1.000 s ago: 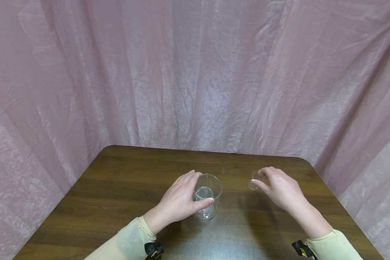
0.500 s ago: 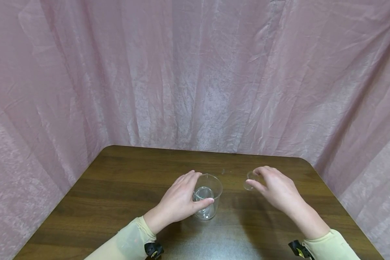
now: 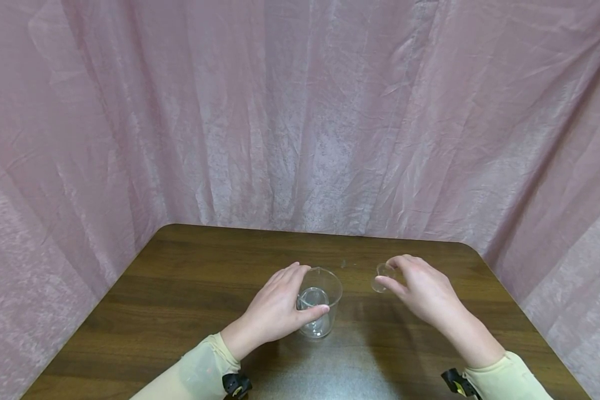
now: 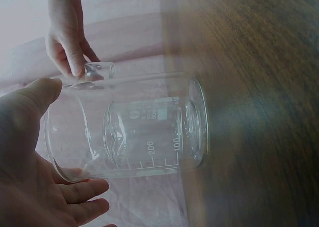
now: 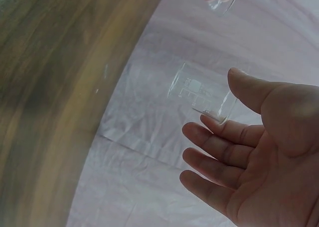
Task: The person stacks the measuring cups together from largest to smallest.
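Note:
A large clear glass beaker (image 3: pixel 332 319) stands upright on the wooden table, printed with white volume marks in the left wrist view. A smaller beaker (image 4: pixel 134 137) sits nested inside it. My left hand (image 3: pixel 275 308) holds the large beaker near its rim, thumb on the near side and fingers on the far side. To the right, my right hand (image 3: pixel 425 289) pinches a still smaller glass beaker (image 5: pixel 199 90) between thumb and index finger, near its rim. The other fingers are spread loosely below it. This beaker is held above the table, apart from the large one.
The brown wooden table (image 3: pixel 190 289) has rounded far corners. Pink curtains (image 3: pixel 300 139) hang behind it and along both sides. A small clear speck (image 3: pixel 343 263) lies on the tabletop beyond the beakers.
My right hand has moved a short way left with the small beaker, closer to the large one. The left hand and the large beaker have stayed in place.

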`<state>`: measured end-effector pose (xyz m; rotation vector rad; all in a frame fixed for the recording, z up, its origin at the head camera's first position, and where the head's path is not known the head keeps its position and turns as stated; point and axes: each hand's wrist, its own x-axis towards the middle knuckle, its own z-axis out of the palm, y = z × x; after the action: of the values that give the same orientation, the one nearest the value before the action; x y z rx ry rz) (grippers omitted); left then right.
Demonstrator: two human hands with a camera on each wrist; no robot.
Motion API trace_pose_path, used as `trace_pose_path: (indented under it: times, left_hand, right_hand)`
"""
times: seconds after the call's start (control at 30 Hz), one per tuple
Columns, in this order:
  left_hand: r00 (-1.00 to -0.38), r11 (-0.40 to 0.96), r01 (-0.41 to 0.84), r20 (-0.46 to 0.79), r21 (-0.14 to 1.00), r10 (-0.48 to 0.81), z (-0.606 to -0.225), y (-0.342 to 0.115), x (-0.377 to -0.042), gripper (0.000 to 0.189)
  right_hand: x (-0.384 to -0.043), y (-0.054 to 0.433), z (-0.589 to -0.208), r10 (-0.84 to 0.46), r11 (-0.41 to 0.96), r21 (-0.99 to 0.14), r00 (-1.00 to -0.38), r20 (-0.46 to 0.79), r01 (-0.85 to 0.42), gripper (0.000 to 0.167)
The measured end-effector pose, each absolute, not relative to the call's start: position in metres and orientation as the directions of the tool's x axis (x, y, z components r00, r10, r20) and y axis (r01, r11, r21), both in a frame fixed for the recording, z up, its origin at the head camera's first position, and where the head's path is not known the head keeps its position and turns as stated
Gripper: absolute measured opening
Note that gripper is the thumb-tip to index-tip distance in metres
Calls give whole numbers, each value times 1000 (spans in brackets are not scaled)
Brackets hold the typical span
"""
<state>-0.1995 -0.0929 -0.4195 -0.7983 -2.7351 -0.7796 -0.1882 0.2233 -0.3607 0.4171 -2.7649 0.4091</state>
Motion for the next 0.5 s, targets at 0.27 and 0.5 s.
trace_pose_path:
  times: [0.27,0.5]
  left_hand:
    - [-836,718,548,316,430,449,-419,-93,-199,89]
    - [-835,721,549,315,423,451,-420,-93,-200,89]
  right_hand:
    - [-188,221,-358,-243,914,-228,-904,351,-334,42]
    - [-189,220,-356,-250,913,-227,-903,350,-340,41]
